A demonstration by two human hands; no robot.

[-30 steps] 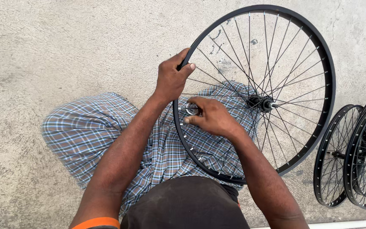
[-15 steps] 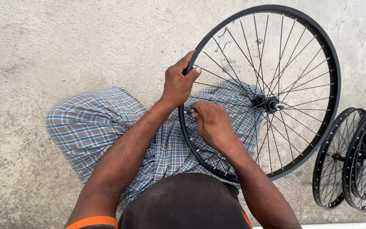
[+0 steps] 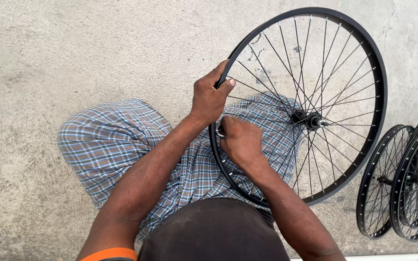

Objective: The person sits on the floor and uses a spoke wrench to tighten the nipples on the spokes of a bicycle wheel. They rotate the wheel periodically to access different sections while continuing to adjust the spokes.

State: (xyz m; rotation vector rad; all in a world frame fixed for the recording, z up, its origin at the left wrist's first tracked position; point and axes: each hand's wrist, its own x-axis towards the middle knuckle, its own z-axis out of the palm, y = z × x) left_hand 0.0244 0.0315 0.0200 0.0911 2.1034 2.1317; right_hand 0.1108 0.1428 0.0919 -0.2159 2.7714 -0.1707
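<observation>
Left hand [image 3: 210, 96] grips wheel rim [image 3: 380, 82]; spare wheels [image 3: 402, 181] right

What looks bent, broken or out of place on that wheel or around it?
Nothing stands out. The black wheel looks round with evenly fanned spokes; left hand grips its rim, right hand works beside it. Spare wheels stand right.

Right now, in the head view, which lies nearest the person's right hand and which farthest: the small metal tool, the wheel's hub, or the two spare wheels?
1. Small metal tool: at the right hand, by the rim.
2. Hub: wheel's centre, to the right.
3. Spare wheels: far right, on the concrete.
</observation>
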